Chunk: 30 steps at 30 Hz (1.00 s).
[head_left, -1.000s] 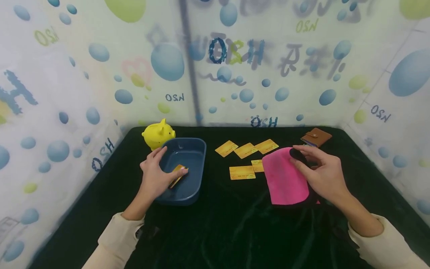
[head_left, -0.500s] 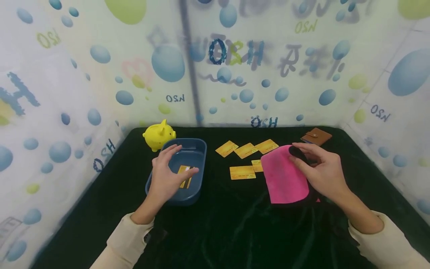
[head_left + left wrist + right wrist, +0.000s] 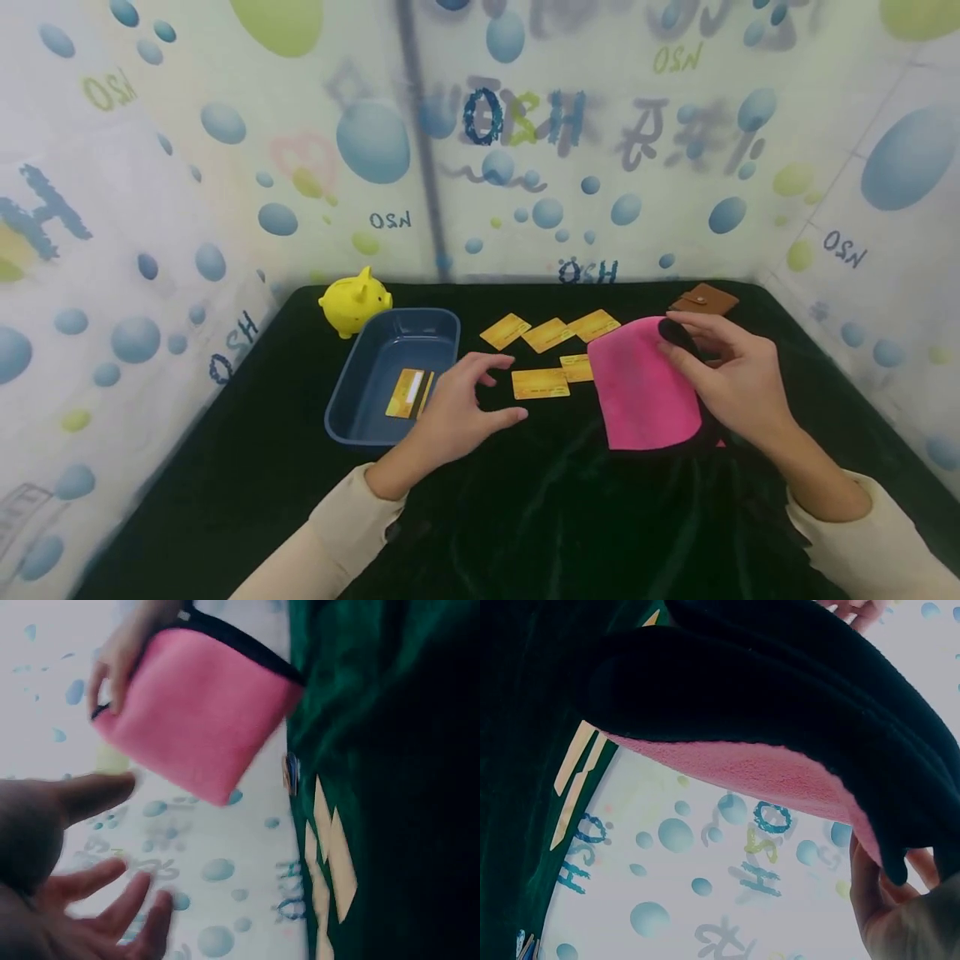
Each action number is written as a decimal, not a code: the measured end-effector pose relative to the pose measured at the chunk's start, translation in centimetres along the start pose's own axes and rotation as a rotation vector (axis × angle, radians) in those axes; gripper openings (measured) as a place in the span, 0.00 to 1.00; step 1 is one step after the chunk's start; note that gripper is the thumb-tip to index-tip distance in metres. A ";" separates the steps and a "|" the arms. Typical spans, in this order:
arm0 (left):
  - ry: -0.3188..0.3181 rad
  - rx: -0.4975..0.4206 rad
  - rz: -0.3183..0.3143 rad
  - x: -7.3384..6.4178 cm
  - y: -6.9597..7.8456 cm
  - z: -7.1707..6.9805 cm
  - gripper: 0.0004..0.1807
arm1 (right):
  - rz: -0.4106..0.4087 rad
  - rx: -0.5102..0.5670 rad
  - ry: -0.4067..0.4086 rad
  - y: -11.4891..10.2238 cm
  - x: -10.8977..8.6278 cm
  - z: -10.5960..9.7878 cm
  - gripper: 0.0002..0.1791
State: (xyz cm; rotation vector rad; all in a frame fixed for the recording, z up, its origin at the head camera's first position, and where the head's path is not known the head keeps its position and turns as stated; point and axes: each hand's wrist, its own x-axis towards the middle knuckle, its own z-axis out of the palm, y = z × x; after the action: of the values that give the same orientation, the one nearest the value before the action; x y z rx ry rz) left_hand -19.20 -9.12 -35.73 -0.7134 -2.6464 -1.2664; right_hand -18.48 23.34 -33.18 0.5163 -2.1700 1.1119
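Observation:
My right hand [image 3: 738, 371] pinches the upper right corner of a pink pouch [image 3: 645, 392] with black trim, holding it up over the dark green cloth. In the right wrist view, the pouch's black edge [image 3: 727, 690] curves across the picture. My left hand [image 3: 453, 412], thumb and fingers spread, holds nothing. Its fingertips come close to a gold bank card [image 3: 542, 384], which lies beside a second gold card [image 3: 577, 368] partly behind the pouch. The left forearm side overlaps a blue tray [image 3: 336, 421], in which gold cards [image 3: 402, 392] lie stripe side up, partly hidden by that hand.
Three more gold cards [image 3: 550, 335] lie in a row farther back. A yellow piggy bank [image 3: 351, 305] stands behind the tray at the left. At the back right, a brown wallet [image 3: 707, 300] lies near the printed curtain [image 3: 637, 258].
My left hand has let go of a bank card in the tray, spread its fingers and moved right toward the cards on the cloth. The right hand keeps the pouch nearly in place.

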 end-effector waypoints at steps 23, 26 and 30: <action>-0.176 0.094 -0.243 5.1 -3.2 5.6 0.35 | -0.020 0.017 -0.004 0.4 -0.3 -0.9 0.25; -0.175 0.108 -0.270 5.4 -3.7 5.9 0.35 | -0.017 0.014 -0.006 0.4 -0.4 -0.9 0.25; -0.167 0.119 -0.322 5.7 -4.1 6.1 0.35 | -0.019 0.013 -0.010 0.4 -0.3 -0.8 0.24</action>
State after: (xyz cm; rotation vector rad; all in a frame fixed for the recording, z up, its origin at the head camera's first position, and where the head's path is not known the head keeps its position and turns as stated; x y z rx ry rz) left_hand -25.53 -4.60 -40.82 -0.4016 -3.0389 -1.1472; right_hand -18.20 24.27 -33.29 0.5481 -2.1635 1.1157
